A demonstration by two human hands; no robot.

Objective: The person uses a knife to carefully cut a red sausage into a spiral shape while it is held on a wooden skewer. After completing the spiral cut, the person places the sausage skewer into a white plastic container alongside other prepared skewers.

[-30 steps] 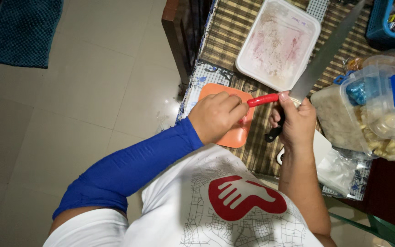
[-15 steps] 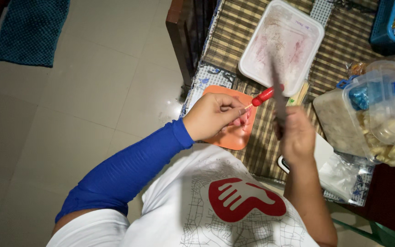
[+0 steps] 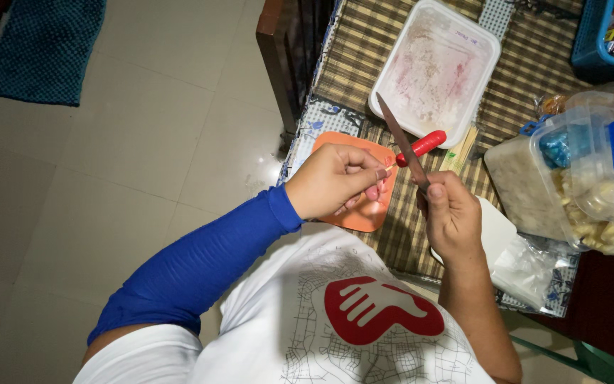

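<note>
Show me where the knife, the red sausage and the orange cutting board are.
knife (image 3: 397, 134): head view, middle of the blade.
red sausage (image 3: 422, 146): head view, middle of its length.
orange cutting board (image 3: 364, 213): head view, bare lower part.

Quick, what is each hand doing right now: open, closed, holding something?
Left hand: closed, pinching the thin stick of a red sausage.
Right hand: closed around the handle of a knife, blade pointing up.

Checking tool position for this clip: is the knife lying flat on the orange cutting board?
No. The right hand holds the knife raised, blade pointing up over the white tray, clear of the orange cutting board.
</note>
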